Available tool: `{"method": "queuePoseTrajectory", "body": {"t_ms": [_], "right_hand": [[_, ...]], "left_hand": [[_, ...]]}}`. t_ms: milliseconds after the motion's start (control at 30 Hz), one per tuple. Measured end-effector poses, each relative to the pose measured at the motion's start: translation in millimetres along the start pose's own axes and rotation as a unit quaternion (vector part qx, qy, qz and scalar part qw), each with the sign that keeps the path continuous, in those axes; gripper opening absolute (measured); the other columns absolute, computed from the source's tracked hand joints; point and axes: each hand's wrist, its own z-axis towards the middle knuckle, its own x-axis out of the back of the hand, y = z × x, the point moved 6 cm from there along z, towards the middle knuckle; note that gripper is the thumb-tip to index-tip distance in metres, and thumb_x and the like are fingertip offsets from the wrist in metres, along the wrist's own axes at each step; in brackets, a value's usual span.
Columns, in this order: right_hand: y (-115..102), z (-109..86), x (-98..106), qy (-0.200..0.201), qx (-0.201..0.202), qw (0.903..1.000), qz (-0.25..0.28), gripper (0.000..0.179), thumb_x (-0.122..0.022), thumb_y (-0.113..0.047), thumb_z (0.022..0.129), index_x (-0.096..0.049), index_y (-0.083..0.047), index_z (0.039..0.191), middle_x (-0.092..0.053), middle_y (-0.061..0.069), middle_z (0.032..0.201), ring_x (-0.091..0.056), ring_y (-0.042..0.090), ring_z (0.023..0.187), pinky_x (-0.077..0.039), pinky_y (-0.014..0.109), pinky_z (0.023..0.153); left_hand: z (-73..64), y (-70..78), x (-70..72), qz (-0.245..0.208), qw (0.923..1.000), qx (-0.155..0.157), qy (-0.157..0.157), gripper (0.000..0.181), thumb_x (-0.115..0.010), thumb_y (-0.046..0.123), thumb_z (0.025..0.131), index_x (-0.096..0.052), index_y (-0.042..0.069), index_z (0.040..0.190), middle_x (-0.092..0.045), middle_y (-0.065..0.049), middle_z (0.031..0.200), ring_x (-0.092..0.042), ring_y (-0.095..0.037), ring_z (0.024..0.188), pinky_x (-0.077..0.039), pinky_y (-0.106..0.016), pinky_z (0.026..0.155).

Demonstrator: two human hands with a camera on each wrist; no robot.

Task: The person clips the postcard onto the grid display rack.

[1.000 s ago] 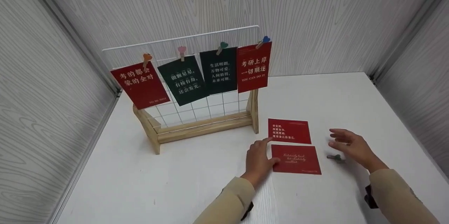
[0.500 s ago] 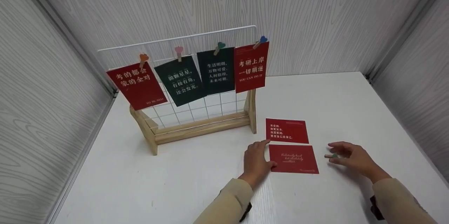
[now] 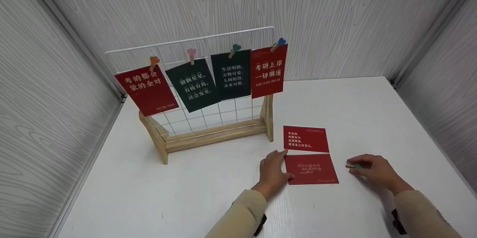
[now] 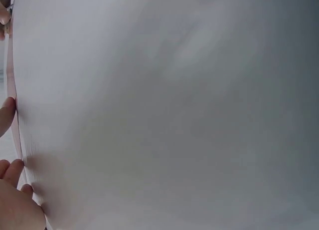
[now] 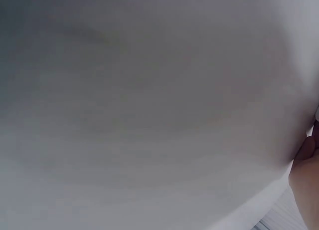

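Two red cards with printed text lie flat on the white table in the head view. My left hand [image 3: 271,174] rests at the left edge of the lower red card [image 3: 313,169], its thumb touching the card and a fingertip near the corner of the upper red card [image 3: 306,139]. To the right of the cards, my right hand [image 3: 377,171] pinches a small wooden clothespin [image 3: 350,165] with a green top, close to the tabletop. Both wrist views show mostly tabletop, with part of the left hand [image 4: 20,205] and part of the right hand [image 5: 305,177] at their edges.
A white wire grid in a wooden stand [image 3: 220,135] stands at the left. Two red and two dark green cards hang on it from heart-topped clothespins, such as the pink clothespin [image 3: 192,54]. Wood-patterned panels [image 3: 335,25] enclose the table [image 3: 111,193].
My right hand has come down onto the clothespin, which lay loose on the table, and its fingers have closed on it. My left hand has stayed at the lower card.
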Motion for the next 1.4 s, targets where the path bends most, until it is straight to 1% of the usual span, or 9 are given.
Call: {"method": "queuePoseTrajectory", "body": {"t_ms": [200, 400, 533, 633, 700, 900, 1000, 1200, 1400], "right_hand": [[-4.3, -0.7, 0.6, 0.007, 0.014, 0.9998, -0.012, 0.021, -0.075, -0.013, 0.082, -0.073, -0.012, 0.103, -0.068, 0.003, 0.101, -0.059, 0.022, 0.094, -0.049, 0.023, 0.075], [-3.6, 1.2, 0.3, 0.003, 0.006, 0.9998, -0.021, 0.016, -0.074, -0.015, 0.084, -0.073, -0.013, 0.1, -0.067, 0.003, 0.1, -0.058, 0.022, 0.092, -0.049, 0.029, 0.075], [-6.0, 3.7, 3.5, -0.003, -0.007, 1.0, 0.006, 0.02, -0.072, -0.02, 0.086, -0.072, -0.01, 0.103, -0.067, 0.006, 0.103, -0.057, 0.022, 0.093, -0.05, 0.028, 0.074], [-13.0, 6.3, 7.7, 0.0, -0.004, 0.9988, 0.049, 0.023, -0.07, -0.019, 0.088, -0.07, -0.007, 0.107, -0.066, 0.009, 0.108, -0.058, 0.018, 0.095, -0.052, 0.026, 0.071], [-19.5, 9.4, 10.0, 0.002, 0.005, 0.9967, 0.081, 0.024, -0.069, -0.019, 0.089, -0.069, -0.005, 0.109, -0.065, 0.012, 0.11, -0.058, 0.014, 0.095, -0.054, 0.028, 0.069], [-38.5, 22.1, 13.1, 0.02, 0.041, 0.9951, 0.088, 0.021, -0.067, -0.02, 0.091, -0.067, -0.007, 0.107, -0.066, 0.012, 0.106, -0.061, 0.008, 0.092, -0.048, 0.02, 0.078], [-46.8, 28.3, 10.4, 0.029, 0.052, 0.9954, 0.075, 0.019, -0.067, -0.019, 0.09, -0.068, -0.009, 0.106, -0.067, 0.009, 0.104, -0.061, 0.011, 0.091, -0.047, 0.018, 0.078], [-59.1, 36.7, -2.5, 0.029, 0.055, 0.9952, 0.076, 0.021, -0.069, -0.022, 0.088, -0.071, -0.012, 0.107, -0.068, 0.002, 0.101, -0.058, 0.019, 0.087, -0.049, 0.023, 0.073], [-74.0, 46.0, -17.3, 0.02, 0.063, 0.9923, 0.105, 0.026, -0.069, -0.02, 0.089, -0.07, -0.009, 0.112, -0.067, 0.006, 0.109, -0.058, 0.02, 0.091, -0.05, 0.022, 0.073]], "left_hand": [[0.7, 1.9, 1.9, 0.0, 1.0, -0.009, 0.003, 0.076, -0.084, 0.021, 0.072, -0.049, 0.012, 0.139, -0.053, -0.001, 0.133, -0.039, -0.02, 0.13, -0.028, -0.039, 0.106], [1.0, 5.0, 2.6, -0.065, 0.9971, -0.039, -0.005, 0.079, -0.083, 0.005, 0.07, -0.046, 0.01, 0.14, -0.052, 0.001, 0.128, -0.044, -0.015, 0.121, -0.032, -0.033, 0.105], [1.0, 6.2, 3.0, -0.101, 0.9931, -0.056, -0.023, 0.08, -0.08, -0.004, 0.071, -0.043, 0.011, 0.141, -0.047, 0.0, 0.128, -0.049, -0.011, 0.107, -0.042, -0.024, 0.094], [1.1, 5.5, 3.2, -0.123, 0.9904, -0.051, -0.038, 0.083, -0.078, -0.007, 0.072, -0.04, 0.011, 0.143, -0.044, -0.002, 0.126, -0.051, -0.009, 0.093, -0.045, -0.021, 0.084], [1.1, 4.3, 3.6, -0.14, 0.9882, -0.039, -0.048, 0.086, -0.078, -0.007, 0.072, -0.038, 0.011, 0.145, -0.044, -0.001, 0.124, -0.052, -0.008, 0.089, -0.044, -0.022, 0.086], [0.7, -2.4, 7.9, -0.227, 0.9701, 0.006, -0.085, 0.076, -0.073, -0.01, 0.076, -0.041, 0.012, 0.142, -0.054, 0.002, 0.104, -0.059, -0.007, 0.089, -0.049, -0.028, 0.085], [2.0, -8.3, 14.6, -0.243, 0.9659, 0.008, -0.091, 0.067, -0.071, -0.01, 0.078, -0.047, 0.013, 0.136, -0.056, 0.001, 0.095, -0.06, -0.01, 0.085, -0.052, -0.028, 0.078], [3.8, -23.9, 34.8, -0.221, 0.9717, -0.006, -0.084, 0.057, -0.07, -0.008, 0.081, -0.053, 0.013, 0.131, -0.06, 0.001, 0.089, -0.059, -0.01, 0.079, -0.051, -0.026, 0.071], [1.9, -40.0, 60.6, -0.222, 0.9726, -0.015, -0.067, 0.05, -0.067, -0.004, 0.085, -0.054, 0.012, 0.13, -0.063, -0.002, 0.089, -0.058, -0.012, 0.079, -0.05, -0.026, 0.066]]}}
